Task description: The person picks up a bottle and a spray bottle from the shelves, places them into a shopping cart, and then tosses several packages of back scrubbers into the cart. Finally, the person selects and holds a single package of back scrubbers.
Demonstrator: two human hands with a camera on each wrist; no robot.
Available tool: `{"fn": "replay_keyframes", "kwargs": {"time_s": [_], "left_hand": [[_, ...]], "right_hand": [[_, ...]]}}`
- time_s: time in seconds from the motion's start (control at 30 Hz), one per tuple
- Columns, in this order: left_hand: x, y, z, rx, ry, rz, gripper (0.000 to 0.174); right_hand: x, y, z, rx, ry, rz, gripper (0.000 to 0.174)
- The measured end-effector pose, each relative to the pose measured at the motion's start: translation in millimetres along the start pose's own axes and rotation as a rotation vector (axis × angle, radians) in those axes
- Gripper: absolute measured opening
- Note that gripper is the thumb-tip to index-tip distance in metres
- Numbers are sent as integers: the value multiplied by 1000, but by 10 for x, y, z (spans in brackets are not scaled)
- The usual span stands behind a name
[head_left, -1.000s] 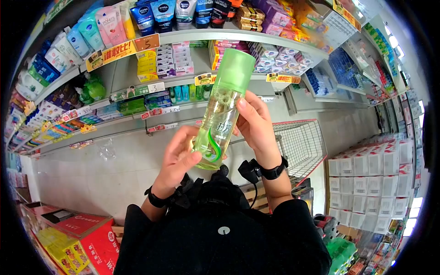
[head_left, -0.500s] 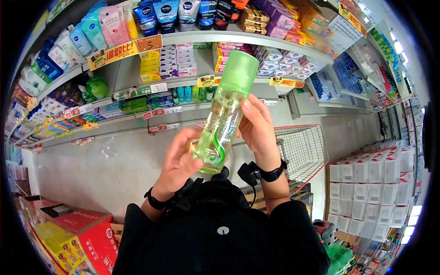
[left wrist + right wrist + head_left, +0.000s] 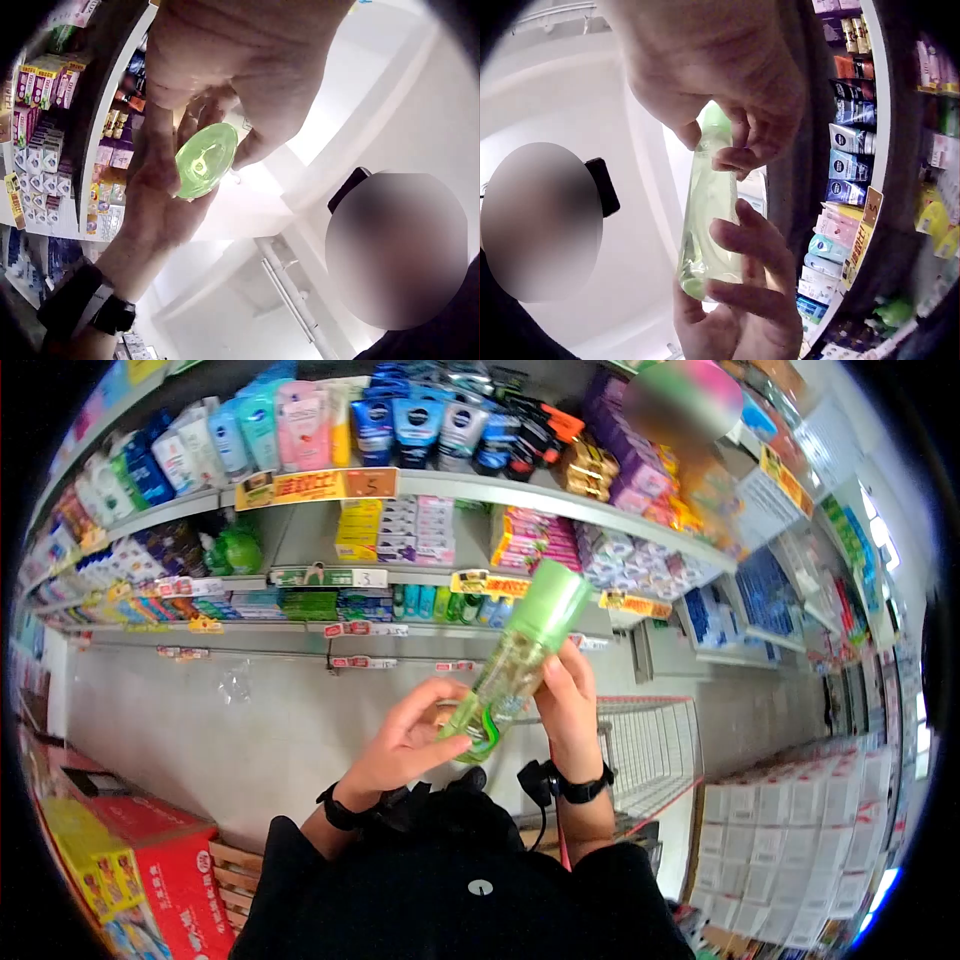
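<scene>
Green plastic, clear in the body and more solid at the cap point(image 3: 552, 603), makes up the bottle point(image 3: 508, 682) held between both hands in front of the person's chest. Compared with the earlier head views, the bottle and hands sit lower in the picture, and the bottle leans more to the right, with less of its printed front showing. More of the shelf point(image 3: 460, 486) beyond is in view.

The right hand point(image 3: 570, 712) grips the upper part of the bottle just below the cap, thumb on the near side and fingers bent around the far side. The left hand point(image 3: 408, 745) holds the base, its thumb across the lower front and its fingers curled around the side. Neither hand is spread wide; both close on the bottle.

Smooth and shiny, the bottle is long and slim, with a rounded base and a bright green swoosh near its bottom. Pale liquid shows through the wall. Past it, soft squeeze tubes point(image 3: 415, 432) stand on the pale shelf, with small cardboard boxes point(image 3: 415, 532) stacked below. A wire cart point(image 3: 650, 760) with a red rim is beyond the right hand, near stacked white cartons point(image 3: 790, 840). A glossy red box point(image 3: 180, 880) is at lower left.
</scene>
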State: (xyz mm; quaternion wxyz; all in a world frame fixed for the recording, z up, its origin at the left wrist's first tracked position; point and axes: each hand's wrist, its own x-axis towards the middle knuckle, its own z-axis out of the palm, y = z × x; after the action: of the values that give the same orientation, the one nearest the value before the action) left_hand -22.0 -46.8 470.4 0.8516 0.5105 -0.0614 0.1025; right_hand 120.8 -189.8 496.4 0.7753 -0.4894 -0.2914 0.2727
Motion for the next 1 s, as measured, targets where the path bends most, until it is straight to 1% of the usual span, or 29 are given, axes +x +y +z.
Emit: {"fn": "replay_keyframes", "kwargs": {"time_s": [0.13,0.23,0.27,0.3,0.33,0.37,0.4,0.43,0.5,0.53,0.57,0.6,0.67,0.7,0.77,0.83,0.87,0.97,1.0], "left_hand": [[-38,-32,-86,145,30,-11,42],[-83,50,-110,272,72,-32,41],[-88,75,-133,310,73,-37,42],[-86,73,-140,340,69,-42,42],[-114,16,-216,381,46,-35,42],[-146,22,-239,354,42,-43,41],[-194,51,-257,330,43,-53,41],[-247,98,-277,310,47,-67,40],[-365,175,-370,289,79,-61,39],[-435,155,-460,273,93,-50,38],[-512,147,-553,256,107,-38,38],[-594,163,-645,250,155,-3,39],[-769,209,-844,241,247,66,40],[-855,226,-958,217,279,74,40],[-1039,273,-1211,174,336,86,42],[-1204,354,-1429,128,380,132,43],[-1278,402,-1522,131,401,166,42],[-1519,531,-1792,154,483,219,40],[-1604,565,-1866,162,516,230,39]], "right_hand": [[-28,37,53,-62,-17,-87,36],[-34,114,68,-138,-22,-91,38],[-48,116,46,-128,-93,-68,42],[-94,230,-54,-206,-70,-102,46],[-130,220,-45,-257,-69,-135,47],[-147,219,-16,-307,-69,-168,48],[-144,226,12,-341,-21,-166,43],[-143,291,-65,-467,15,-99,41],[-148,542,-410,-708,87,35,37],[-201,624,-514,-884,171,100,34],[-371,986,-1008,-1037,280,123,34],[-532,1098,-1182,-1296,354,64,38],[-957,1367,-1623,-1517,455,68,44],[-1172,1515,-1808,-1533,590,102,48],[-1631,1727,-2120,-1698,667,326,55],[-1901,1804,-2150,-1570,747,647,65],[-2113,1969,-2338,-1476,792,657,67],[-2266,2127,-2515,-1152,1004,809,67],[-2235,2160,-2465,-1199,1044,848,67]]}}
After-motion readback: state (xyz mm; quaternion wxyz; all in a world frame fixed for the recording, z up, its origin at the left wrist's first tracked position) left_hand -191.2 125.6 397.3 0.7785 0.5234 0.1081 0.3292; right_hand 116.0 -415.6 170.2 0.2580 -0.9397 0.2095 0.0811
